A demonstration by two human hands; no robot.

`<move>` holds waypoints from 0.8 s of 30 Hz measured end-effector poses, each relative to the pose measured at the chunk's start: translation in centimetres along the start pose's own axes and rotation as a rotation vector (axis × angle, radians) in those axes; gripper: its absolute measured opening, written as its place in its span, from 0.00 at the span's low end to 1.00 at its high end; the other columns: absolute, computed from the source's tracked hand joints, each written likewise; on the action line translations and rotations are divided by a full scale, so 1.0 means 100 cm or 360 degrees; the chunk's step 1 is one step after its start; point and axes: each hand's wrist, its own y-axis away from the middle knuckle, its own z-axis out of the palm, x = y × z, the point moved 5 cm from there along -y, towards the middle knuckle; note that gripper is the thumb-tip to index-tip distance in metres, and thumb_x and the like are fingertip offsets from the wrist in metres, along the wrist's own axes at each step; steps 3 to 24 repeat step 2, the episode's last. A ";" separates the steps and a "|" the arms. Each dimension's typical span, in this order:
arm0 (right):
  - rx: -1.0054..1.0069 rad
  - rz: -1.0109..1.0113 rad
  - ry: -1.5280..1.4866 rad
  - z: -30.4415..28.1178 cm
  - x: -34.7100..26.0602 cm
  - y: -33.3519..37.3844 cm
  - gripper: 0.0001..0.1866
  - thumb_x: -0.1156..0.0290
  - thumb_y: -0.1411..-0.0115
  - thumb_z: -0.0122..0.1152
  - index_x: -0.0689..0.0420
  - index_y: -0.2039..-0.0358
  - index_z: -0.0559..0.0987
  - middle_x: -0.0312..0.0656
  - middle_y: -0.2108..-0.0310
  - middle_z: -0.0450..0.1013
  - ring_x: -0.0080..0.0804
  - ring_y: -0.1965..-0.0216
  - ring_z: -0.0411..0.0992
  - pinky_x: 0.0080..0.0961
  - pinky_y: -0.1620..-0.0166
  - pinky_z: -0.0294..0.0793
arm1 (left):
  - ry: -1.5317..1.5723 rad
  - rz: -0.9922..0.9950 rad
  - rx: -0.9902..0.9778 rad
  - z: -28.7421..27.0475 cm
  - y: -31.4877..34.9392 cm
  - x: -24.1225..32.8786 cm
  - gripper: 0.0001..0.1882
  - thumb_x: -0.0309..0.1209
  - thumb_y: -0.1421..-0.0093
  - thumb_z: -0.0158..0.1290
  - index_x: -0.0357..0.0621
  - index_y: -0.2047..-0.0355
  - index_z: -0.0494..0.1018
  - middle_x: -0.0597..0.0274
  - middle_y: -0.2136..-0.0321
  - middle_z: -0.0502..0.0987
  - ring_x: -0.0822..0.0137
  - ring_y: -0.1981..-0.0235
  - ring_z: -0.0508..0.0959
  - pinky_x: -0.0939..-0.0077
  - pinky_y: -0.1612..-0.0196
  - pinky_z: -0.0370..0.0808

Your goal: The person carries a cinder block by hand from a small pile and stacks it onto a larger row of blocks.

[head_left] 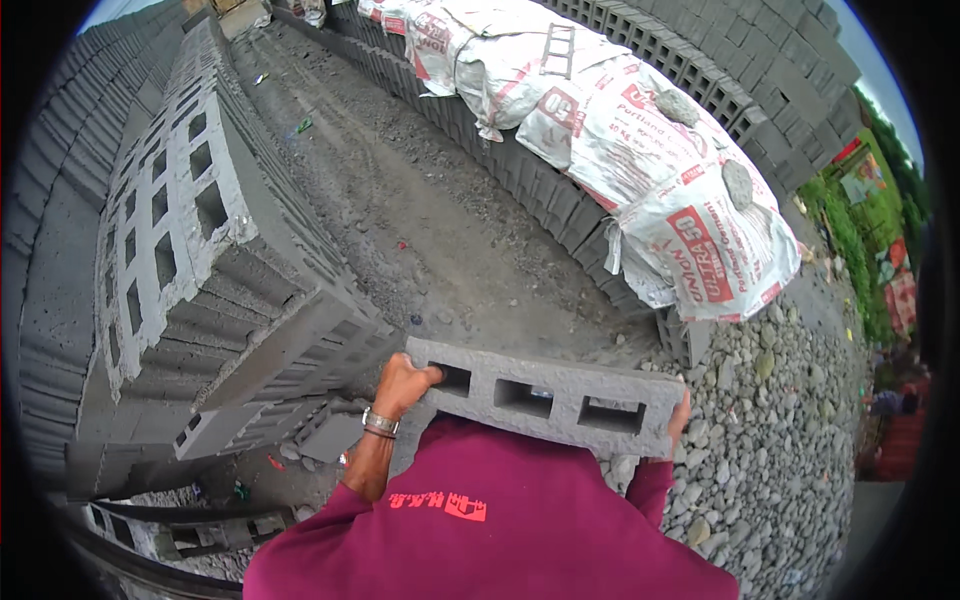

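A grey hollow concrete block (475, 410) spans the space in front of my chest, its row of three holes facing me. My left hand (402, 385), with a band at the wrist, is closed round the left end, the thumb at the nearest hole. At the other end my right hand (680, 415) grips the block's side; most of its fingers are hidden behind the block. Maroon sleeves cover my arms, and the block's lower edge sits close against the maroon shirt (520, 530).
A tall stack of hollow blocks (225, 300) rises on the left. White and red cement sacks (640, 140) cover a long block row (530, 185) on the right, with more block walls (740, 50) behind. Between them runs a dirt path (400, 190). Loose stones (765, 430) spread at right.
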 end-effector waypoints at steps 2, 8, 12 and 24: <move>-0.0304 0.0278 -0.0026 0.087 -0.032 -0.044 0.28 0.51 0.39 0.47 0.63 0.50 0.72 0.46 0.51 0.71 0.34 0.47 0.67 0.26 0.42 0.60 | 0.0031 -0.0125 0.0079 -0.007 -0.020 0.027 0.18 0.34 0.61 0.59 0.30 0.90 0.67 0.63 0.91 0.65 0.72 0.85 0.65 0.66 0.81 0.63; -0.0304 0.0278 -0.0026 0.087 -0.032 -0.044 0.28 0.51 0.39 0.47 0.63 0.50 0.72 0.46 0.51 0.71 0.34 0.47 0.67 0.26 0.42 0.60 | 0.0031 -0.0125 0.0079 -0.007 -0.020 0.027 0.18 0.34 0.61 0.59 0.30 0.90 0.67 0.63 0.91 0.65 0.72 0.85 0.65 0.66 0.81 0.63; -0.0304 0.0278 -0.0026 0.087 -0.032 -0.044 0.28 0.51 0.39 0.47 0.63 0.50 0.72 0.46 0.51 0.71 0.34 0.47 0.67 0.26 0.42 0.60 | 0.0031 -0.0125 0.0079 -0.007 -0.020 0.027 0.18 0.34 0.61 0.59 0.30 0.90 0.67 0.63 0.91 0.65 0.72 0.85 0.65 0.66 0.81 0.63; -0.0304 0.0278 -0.0026 0.087 -0.032 -0.044 0.28 0.51 0.39 0.47 0.63 0.50 0.72 0.46 0.51 0.71 0.34 0.47 0.67 0.26 0.42 0.60 | 0.0031 -0.0125 0.0079 -0.007 -0.020 0.027 0.18 0.34 0.61 0.59 0.30 0.90 0.67 0.63 0.91 0.65 0.72 0.85 0.65 0.66 0.81 0.63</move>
